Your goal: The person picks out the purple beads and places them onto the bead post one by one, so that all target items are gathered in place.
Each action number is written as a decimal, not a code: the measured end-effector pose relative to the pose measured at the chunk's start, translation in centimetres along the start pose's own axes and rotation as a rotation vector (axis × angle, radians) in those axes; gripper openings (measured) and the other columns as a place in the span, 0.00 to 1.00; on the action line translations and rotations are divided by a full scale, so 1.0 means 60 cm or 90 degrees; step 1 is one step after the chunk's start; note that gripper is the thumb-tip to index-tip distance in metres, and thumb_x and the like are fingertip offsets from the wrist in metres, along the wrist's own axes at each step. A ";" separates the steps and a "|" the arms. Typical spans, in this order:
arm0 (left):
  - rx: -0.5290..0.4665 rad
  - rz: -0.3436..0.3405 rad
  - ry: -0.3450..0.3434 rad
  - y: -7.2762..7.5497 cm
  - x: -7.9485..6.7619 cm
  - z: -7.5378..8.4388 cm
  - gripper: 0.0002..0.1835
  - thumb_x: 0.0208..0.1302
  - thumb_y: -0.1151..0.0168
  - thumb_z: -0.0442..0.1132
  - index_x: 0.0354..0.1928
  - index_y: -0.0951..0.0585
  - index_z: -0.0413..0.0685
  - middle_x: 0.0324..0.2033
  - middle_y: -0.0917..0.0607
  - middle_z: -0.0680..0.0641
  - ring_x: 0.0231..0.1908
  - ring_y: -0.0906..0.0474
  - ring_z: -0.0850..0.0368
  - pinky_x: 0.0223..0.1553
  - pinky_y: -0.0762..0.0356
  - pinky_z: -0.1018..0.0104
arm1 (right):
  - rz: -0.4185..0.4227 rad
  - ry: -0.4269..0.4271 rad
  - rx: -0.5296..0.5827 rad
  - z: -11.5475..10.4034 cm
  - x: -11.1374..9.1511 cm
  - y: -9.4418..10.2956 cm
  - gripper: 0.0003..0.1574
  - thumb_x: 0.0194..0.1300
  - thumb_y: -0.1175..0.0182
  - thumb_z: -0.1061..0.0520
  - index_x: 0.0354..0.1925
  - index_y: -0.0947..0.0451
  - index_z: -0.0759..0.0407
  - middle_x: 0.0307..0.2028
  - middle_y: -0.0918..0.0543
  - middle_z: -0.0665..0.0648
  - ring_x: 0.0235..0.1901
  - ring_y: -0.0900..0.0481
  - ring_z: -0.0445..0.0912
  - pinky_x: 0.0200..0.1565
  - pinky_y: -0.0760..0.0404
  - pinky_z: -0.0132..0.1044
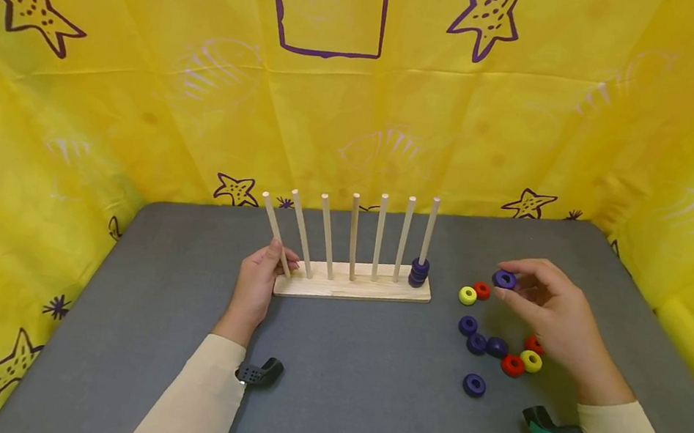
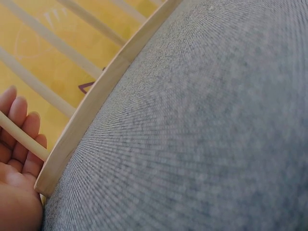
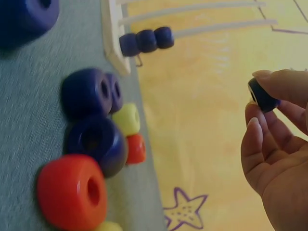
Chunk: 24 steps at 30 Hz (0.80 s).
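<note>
A wooden rack (image 1: 350, 288) with a row of upright pegs stands toward the back of the table. Three dark blue beads (image 3: 147, 41) are stacked on its rightmost peg. My left hand (image 1: 259, 274) rests against the rack's left end, its relaxed fingers (image 2: 18, 111) behind the leftmost peg (image 2: 21, 137). To the right of the rack, my right hand (image 1: 556, 312) pinches a blue bead (image 1: 504, 279) between thumb and fingers, raised off the table. Loose blue beads (image 1: 477, 343), red beads (image 1: 512, 365) and yellow beads (image 1: 467, 296) lie near and below that hand.
A grey cloth (image 1: 348, 394) covers the table. Yellow printed fabric (image 1: 309, 107) hangs close behind the rack and along both sides. One blue bead (image 1: 474, 385) lies nearer to me, apart from the others.
</note>
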<state>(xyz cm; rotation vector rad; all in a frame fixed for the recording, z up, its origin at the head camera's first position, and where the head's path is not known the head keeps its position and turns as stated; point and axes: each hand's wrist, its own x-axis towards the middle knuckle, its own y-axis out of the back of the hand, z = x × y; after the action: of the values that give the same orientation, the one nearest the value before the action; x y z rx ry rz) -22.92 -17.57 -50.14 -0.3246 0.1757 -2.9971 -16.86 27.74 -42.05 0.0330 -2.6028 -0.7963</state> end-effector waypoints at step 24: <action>-0.001 0.002 -0.002 0.000 -0.003 0.001 0.32 0.89 0.48 0.49 0.44 0.19 0.18 0.33 0.13 0.42 0.39 0.15 0.52 0.48 0.19 0.64 | 0.018 0.087 0.057 -0.105 0.058 -0.038 0.24 0.65 0.25 0.74 0.58 0.14 0.63 0.50 0.18 0.54 0.41 0.21 0.45 0.44 0.20 0.23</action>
<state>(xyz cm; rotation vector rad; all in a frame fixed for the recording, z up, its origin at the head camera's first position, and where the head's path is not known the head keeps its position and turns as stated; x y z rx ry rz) -22.76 -17.54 -50.12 -0.3299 0.1783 -2.9930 -17.77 22.00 -37.23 0.0729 -2.5023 -0.6434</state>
